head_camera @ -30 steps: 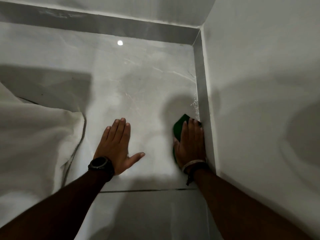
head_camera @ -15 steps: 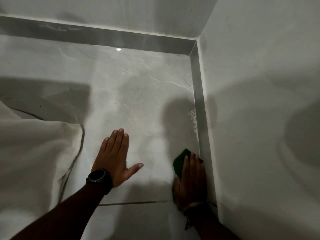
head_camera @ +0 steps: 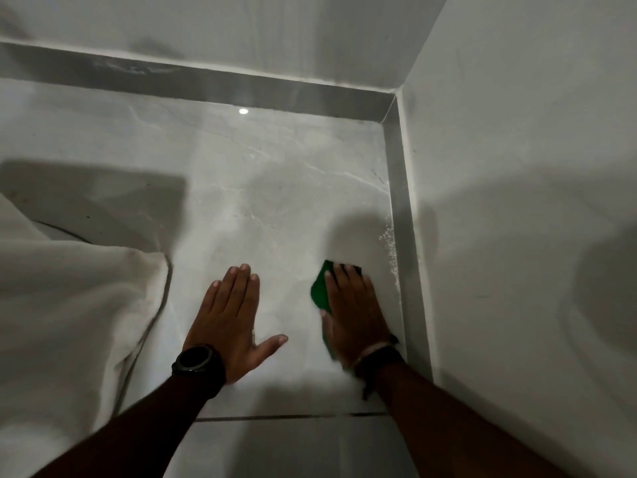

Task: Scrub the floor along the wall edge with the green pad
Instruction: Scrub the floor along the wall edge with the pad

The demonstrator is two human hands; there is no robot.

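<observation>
The floor [head_camera: 275, 188] under you is glossy grey marble-look tile with pale veins and a dark grout line [head_camera: 293, 416] near your wrists; a smooth grey skirting [head_camera: 401, 236] runs along the matte white wall [head_camera: 517, 201], with white specks of residue at its foot. Soft, creased white cloth [head_camera: 69, 305] is heaped at your left. Your left hand [head_camera: 231, 326] lies flat on the tile, fingers together, thumb spread out, holding nothing. Your right hand [head_camera: 355, 312] presses flat on the pad [head_camera: 320, 288], a thin green piece on the floor just beside the skirting, showing past your fingertips and thumb.
</observation>
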